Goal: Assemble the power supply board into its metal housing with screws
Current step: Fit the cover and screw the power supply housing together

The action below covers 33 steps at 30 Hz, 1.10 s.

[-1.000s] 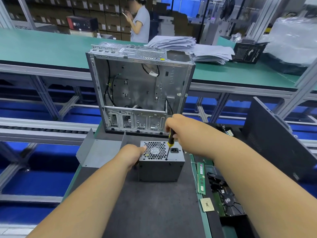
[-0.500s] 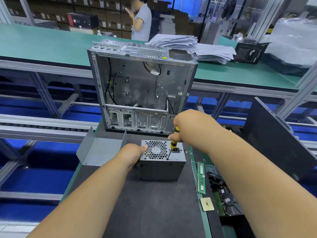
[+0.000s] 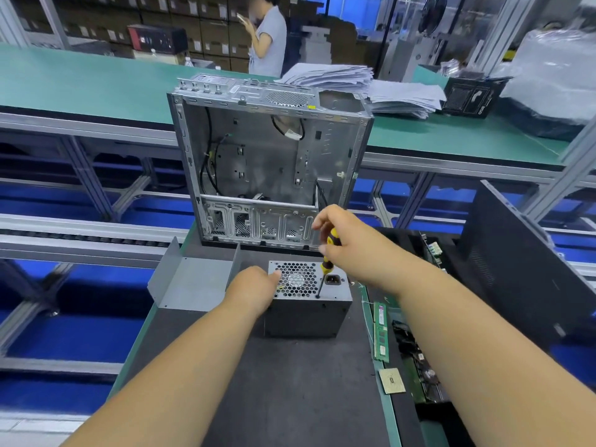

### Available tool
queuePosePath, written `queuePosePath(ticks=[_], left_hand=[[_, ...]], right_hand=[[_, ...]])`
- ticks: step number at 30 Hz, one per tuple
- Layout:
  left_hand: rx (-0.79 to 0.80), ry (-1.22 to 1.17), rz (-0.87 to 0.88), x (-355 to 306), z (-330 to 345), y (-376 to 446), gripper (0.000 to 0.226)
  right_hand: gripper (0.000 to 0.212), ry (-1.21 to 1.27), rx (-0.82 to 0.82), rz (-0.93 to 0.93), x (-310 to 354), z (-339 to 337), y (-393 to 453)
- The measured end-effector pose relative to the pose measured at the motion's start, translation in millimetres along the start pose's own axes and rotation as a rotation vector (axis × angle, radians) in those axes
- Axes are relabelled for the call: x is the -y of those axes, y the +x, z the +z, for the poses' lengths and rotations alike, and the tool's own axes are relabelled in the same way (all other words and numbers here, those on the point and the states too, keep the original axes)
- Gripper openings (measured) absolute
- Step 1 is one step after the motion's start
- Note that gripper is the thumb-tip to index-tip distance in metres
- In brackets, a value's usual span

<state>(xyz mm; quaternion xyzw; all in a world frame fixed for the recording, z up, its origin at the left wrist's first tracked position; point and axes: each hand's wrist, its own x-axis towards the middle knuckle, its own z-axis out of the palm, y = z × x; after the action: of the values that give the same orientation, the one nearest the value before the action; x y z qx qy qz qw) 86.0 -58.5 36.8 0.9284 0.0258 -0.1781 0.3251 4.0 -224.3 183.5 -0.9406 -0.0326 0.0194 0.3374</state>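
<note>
The left hand (image 3: 254, 285) covers the power supply's (image 3: 309, 304) left edge, so whether its grip is holding cannot be told. The grey box stands on the dark worktop (image 3: 290, 382), fan grille up. The right hand (image 3: 348, 243) pinches a yellow-black screwdriver (image 3: 327, 262), tip on the near rim.

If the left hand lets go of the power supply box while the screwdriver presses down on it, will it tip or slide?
Tipping looks unlikely: the power supply box sits squat and flat on the dark mat. Its metal build suggests some weight. The screwdriver tip bears near the front edge, so the left hand probably only prevents small shifts.
</note>
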Motion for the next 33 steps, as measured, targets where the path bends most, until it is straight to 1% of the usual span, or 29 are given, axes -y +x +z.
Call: queuePosePath(ticks=[1, 3, 5, 10, 15, 20, 23, 25, 27, 28, 30, 31, 33], left_hand=[[-0.011, 0.013, 0.000, 0, 1, -3, 0.042], [0.000, 0.006, -0.022, -4, -1, -7, 0.042], [0.038, -0.012, -0.034, -8, -4, -10, 0.045], [0.065, -0.027, -0.085, -8, -2, -6, 0.054], [0.097, -0.008, -0.161, -7, 1, 6, 0.057], [0.103, 0.043, -0.216, -10, 0, 6, 0.063], [0.073, 0.088, -0.152, -11, 0, 1, 0.053], [0.001, 0.037, -0.107, -8, 3, -6, 0.049], [-0.071, -0.004, -0.068, -9, 5, -19, 0.050], [-0.085, -0.016, -0.052, -11, 7, -26, 0.054], [-0.076, -0.003, -0.037, -20, 9, -38, 0.078], [-0.080, 0.030, -0.040, -25, 12, -43, 0.090], [-0.113, 0.104, -0.055, -32, 17, -49, 0.105]], right_hand=[[0.028, 0.104, 0.033, -0.023, -5, -2, -3], [0.042, 0.193, 0.031, -0.080, -15, -2, -8], [0.046, 0.239, 0.003, -0.109, -24, 1, -12], [0.036, 0.323, -0.105, -0.114, -32, 7, -17], [0.031, 0.284, -0.130, -0.124, -26, 9, -13], [0.032, 0.349, -0.187, -0.092, -24, 16, -14], [0.030, 0.290, -0.158, -0.118, -28, 13, -15], [0.028, 0.295, -0.145, -0.126, -34, 8, -16], [0.026, 0.408, -0.228, -0.118, -43, 3, -19], [0.024, 0.464, -0.304, -0.112, -47, 1, -21], [0.021, 0.538, -0.435, -0.087, -57, -2, -24], [0.020, 0.563, -0.467, -0.073, -61, -2, -25], [0.020, 0.612, -0.478, -0.062, -67, -2, -27]])
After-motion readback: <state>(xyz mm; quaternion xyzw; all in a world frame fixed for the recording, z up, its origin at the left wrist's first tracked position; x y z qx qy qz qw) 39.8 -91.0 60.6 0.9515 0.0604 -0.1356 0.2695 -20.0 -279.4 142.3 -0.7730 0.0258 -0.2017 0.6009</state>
